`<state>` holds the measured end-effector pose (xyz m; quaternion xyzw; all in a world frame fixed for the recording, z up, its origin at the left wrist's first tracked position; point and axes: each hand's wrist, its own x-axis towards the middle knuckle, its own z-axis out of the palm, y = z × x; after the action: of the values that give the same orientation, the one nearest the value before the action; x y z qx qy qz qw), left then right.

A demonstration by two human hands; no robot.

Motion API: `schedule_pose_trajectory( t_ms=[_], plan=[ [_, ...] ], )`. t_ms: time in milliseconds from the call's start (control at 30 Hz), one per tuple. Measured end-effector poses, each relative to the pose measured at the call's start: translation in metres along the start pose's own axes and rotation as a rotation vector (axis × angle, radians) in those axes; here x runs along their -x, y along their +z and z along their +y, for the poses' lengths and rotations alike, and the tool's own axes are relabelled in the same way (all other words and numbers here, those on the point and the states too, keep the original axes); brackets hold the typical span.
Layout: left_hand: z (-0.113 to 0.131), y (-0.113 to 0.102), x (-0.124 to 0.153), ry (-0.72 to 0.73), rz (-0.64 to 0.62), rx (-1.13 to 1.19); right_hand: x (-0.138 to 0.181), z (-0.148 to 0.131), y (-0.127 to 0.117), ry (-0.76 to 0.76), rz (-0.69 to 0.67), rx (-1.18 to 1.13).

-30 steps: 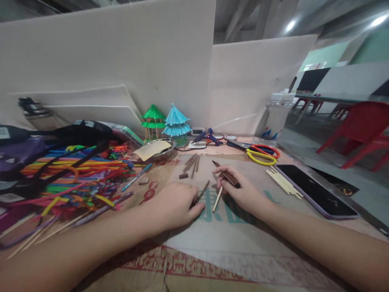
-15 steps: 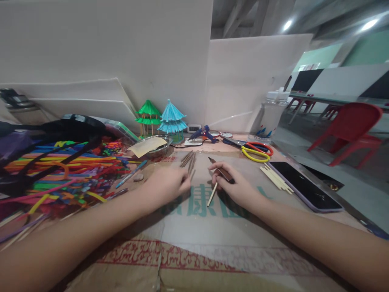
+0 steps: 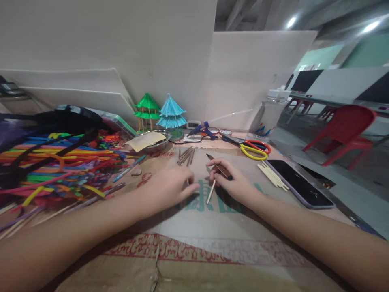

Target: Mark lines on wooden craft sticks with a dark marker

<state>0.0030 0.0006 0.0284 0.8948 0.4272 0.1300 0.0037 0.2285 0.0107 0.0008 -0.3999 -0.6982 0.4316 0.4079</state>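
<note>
My right hand (image 3: 232, 178) is closed around a brown marker (image 3: 224, 170), its dark tip pointing up and left. A short pale stick (image 3: 210, 192) slants down from beneath the same fingers. Facing it, my left hand (image 3: 170, 186) hovers over the cardboard, thumb apart from the curled fingers and nothing visible between them. Just beyond the left hand lie several brown sticks (image 3: 186, 155). Several uncoloured pale sticks (image 3: 272, 177) rest to the right of my right hand, alongside a phone (image 3: 299, 182).
Coloured pipe cleaners (image 3: 67, 162) are heaped on the left. Behind stand a green paper-roofed model (image 3: 147, 106) and a blue one (image 3: 171, 113). A glue gun (image 3: 203, 129), scissors (image 3: 253, 150) and a clear bottle (image 3: 267, 113) line the back. Printed cardboard (image 3: 194, 271) covers the work surface.
My left hand has drawn back slightly from the brown sticks, and its thumb and fingers have spread apart. My right hand keeps its hold. The view has shifted a little.
</note>
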Motion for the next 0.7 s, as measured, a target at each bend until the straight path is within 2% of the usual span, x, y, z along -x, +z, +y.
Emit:
schedule_pose_trajectory(
  t_ms=[67,167,300,433,600,700],
  plan=[
    [0.016,0.006,0.007,0.126,-0.021,0.040,0.000,0.001,0.000,-0.007,-0.027,-0.011],
    [0.026,0.016,0.013,0.193,-0.017,0.034,-0.001,0.005,0.002,-0.005,-0.031,-0.035],
    [0.027,0.022,0.014,0.221,0.019,0.027,-0.003,0.009,0.003,-0.004,-0.005,-0.077],
    [0.026,0.025,0.015,0.244,0.074,0.079,-0.003,0.010,0.002,-0.055,-0.023,0.026],
    [0.025,0.034,0.015,0.407,0.107,0.120,-0.003,0.008,0.002,-0.075,-0.030,0.180],
    [0.024,0.035,0.013,0.416,0.115,0.117,-0.001,0.003,0.002,-0.073,-0.004,0.110]
  ],
)
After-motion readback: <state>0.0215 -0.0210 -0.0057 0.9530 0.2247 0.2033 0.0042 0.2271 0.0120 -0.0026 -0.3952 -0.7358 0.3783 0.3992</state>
